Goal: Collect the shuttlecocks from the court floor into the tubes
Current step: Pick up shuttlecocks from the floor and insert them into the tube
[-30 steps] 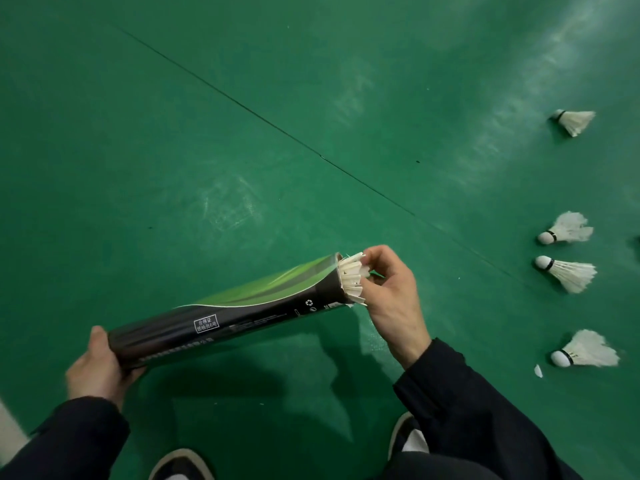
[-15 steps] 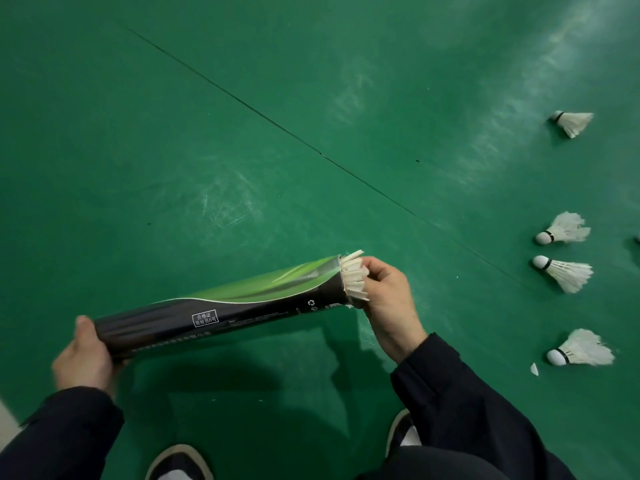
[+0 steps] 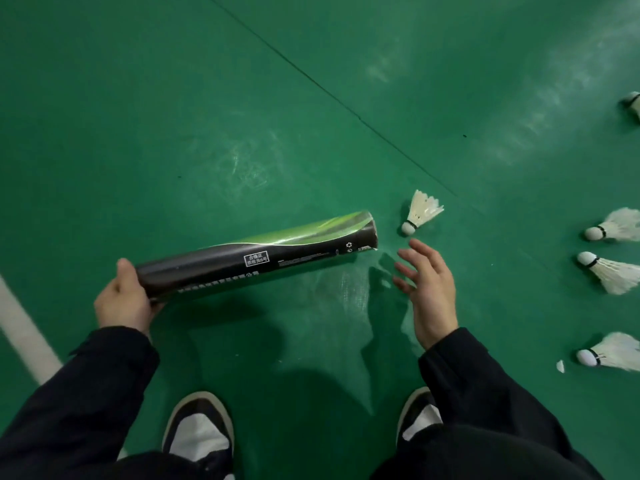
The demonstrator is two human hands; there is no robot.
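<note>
Shuttlecocks [image 3: 420, 213]: five on floor; one tube [image 3: 256, 256].

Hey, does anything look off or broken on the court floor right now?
A small white scrap, seemingly a broken feather piece, lies loose beside the nearest right-side shuttlecock. The tube mouth rim also looks slightly torn.

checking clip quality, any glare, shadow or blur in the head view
Head view: pale glare streaks on the green floor upper right; the person's dark shadow pools under the tube; wide-angle bending at edges; right hand slightly soft, shuttlecock beside it sharp.
</note>
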